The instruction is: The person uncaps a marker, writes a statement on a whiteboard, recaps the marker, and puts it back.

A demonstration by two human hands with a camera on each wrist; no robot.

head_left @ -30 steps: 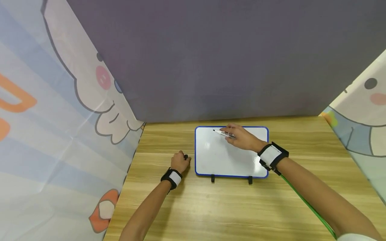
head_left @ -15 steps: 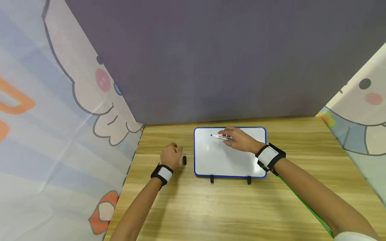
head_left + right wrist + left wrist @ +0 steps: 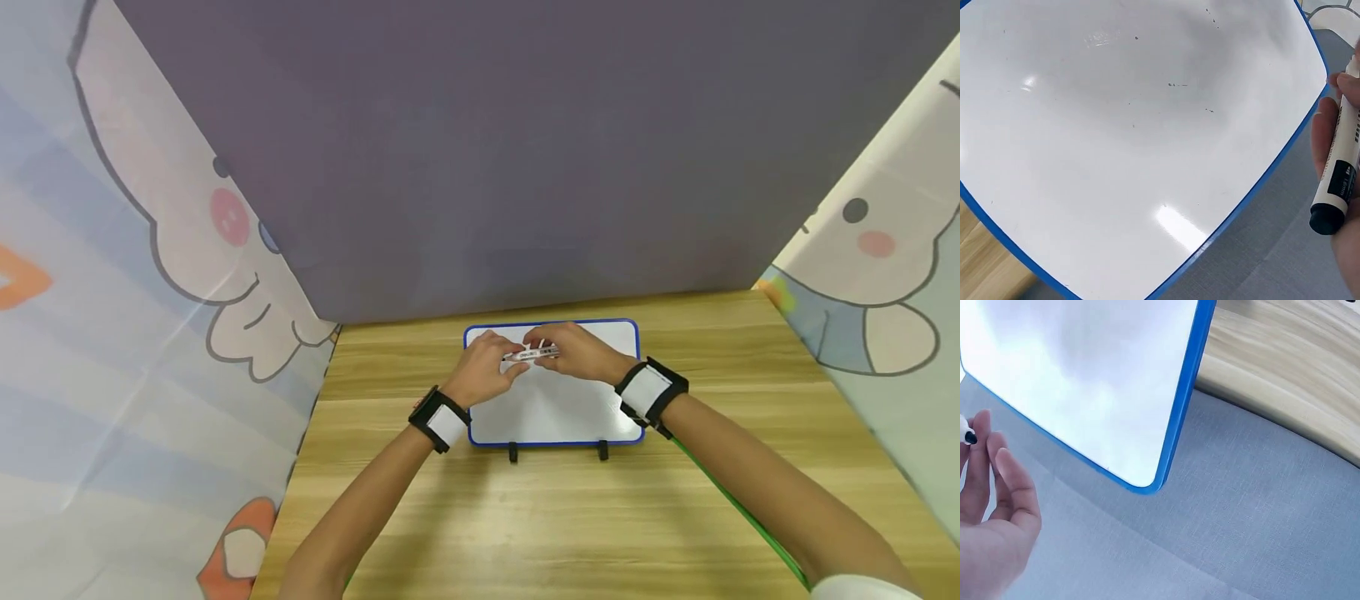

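Observation:
A white whiteboard marker (image 3: 534,354) with a bare black tip is held crosswise above the upper part of a blue-framed whiteboard (image 3: 558,417). My right hand (image 3: 581,352) grips the rear of its barrel; the black end shows in the right wrist view, beside the right hand (image 3: 1341,156). At the front end, my left hand (image 3: 483,371) pinches the marker between thumb and fingers. The black tip sits against the fingers of the left hand (image 3: 1000,500) in the left wrist view. Small dark specks mark the whiteboard (image 3: 1085,144).
Two black feet stick out under the board's near edge, a left foot (image 3: 513,452) and a right foot (image 3: 603,450). Beneath lies a wood-grain table (image 3: 720,400), with a grey panel (image 3: 525,167) behind and printed cloth (image 3: 150,400) at the left.
My left hand has left the short black piece on the table, moved right and up over the board, and taken the marker's front end. The marker is turned slightly; my right hand still grips it.

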